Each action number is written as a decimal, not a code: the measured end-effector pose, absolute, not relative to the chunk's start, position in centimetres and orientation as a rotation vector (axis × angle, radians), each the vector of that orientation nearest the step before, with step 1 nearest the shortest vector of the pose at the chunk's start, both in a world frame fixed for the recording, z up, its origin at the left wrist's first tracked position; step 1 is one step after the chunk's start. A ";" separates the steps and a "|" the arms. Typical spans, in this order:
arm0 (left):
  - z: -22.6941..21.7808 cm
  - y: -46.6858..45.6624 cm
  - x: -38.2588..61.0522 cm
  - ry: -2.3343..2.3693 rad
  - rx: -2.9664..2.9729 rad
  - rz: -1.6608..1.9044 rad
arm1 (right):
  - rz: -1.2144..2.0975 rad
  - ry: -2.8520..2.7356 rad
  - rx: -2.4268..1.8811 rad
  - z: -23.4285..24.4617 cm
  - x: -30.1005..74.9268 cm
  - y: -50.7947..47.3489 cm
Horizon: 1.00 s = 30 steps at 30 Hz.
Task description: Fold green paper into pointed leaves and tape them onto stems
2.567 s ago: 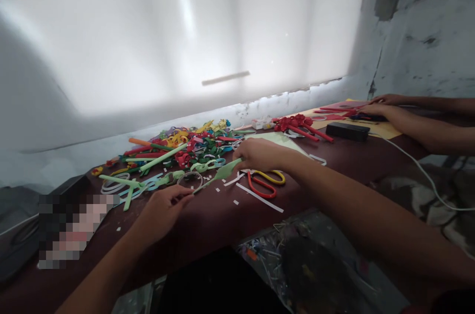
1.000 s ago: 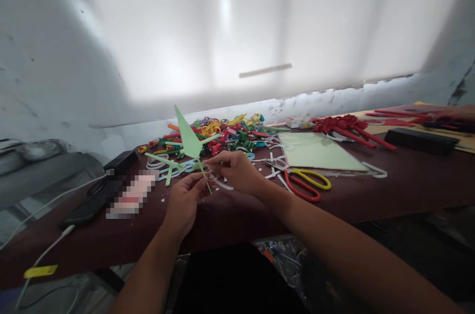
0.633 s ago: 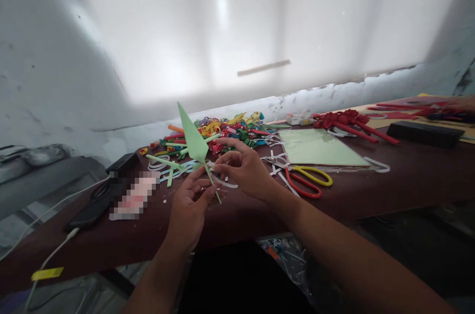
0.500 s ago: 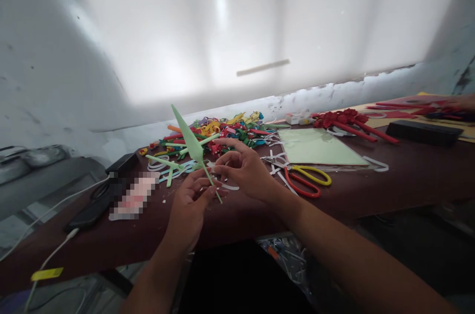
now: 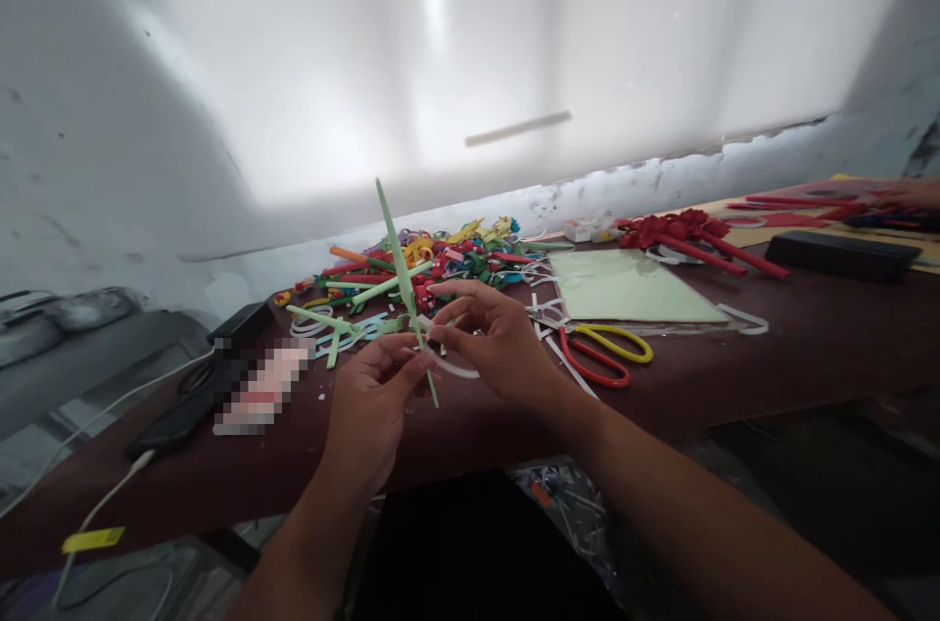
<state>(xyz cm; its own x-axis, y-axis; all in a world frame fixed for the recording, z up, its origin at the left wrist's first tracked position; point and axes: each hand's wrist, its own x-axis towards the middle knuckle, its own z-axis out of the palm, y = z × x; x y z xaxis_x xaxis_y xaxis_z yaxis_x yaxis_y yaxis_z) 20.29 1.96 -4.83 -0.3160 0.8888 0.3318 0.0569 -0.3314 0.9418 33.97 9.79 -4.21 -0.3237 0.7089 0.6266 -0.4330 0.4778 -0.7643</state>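
Note:
Upright between my hands stands a light green paper leaf (image 5: 404, 283), pointed at the top with a thin stem below. My left hand (image 5: 374, 396) pinches its stem between thumb and fingers. At the base of the blade, my right hand (image 5: 492, 332) has thumb and forefinger pressed together on the end of a narrow whitish strip (image 5: 459, 370), which curves down beside the stem. Red-and-yellow-handled scissors (image 5: 606, 355) lie to the right of my right hand. Behind the hands is a heap of coloured paper pieces (image 5: 470, 259), with green paper sticks (image 5: 334, 347) in front.
A pale green paper stack (image 5: 632, 288) lies right of centre on the dark red table (image 5: 705, 376). Red paper flowers (image 5: 682, 231) and a black case (image 5: 841, 255) sit farther right, near another person's hand (image 5: 915, 193). A phone (image 5: 172, 415) with a cable lies left.
The leaf has turned edge-on and stands more upright, its tip shifted right. My right thumb and forefinger have closed near its base, and the left fingers have drawn together on the stem.

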 end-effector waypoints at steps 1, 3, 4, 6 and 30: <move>-4.9 1.9 20.4 1.266 1.293 1.708 | 1.182 -1.498 -0.251 -4.3 33.9 9.8; -5.0 1.8 20.6 1.262 1.302 1.679 | 1.206 -1.488 -0.244 -4.5 33.8 9.7; -5.0 1.8 20.6 1.263 1.306 1.667 | 1.218 -1.486 -0.239 -4.6 33.8 9.7; -5.0 1.8 20.6 1.268 1.316 1.661 | 1.233 -1.488 -0.229 -4.7 33.7 9.7; -5.7 1.5 20.2 1.233 1.293 1.821 | 1.307 -1.572 -0.224 -4.1 34.5 8.8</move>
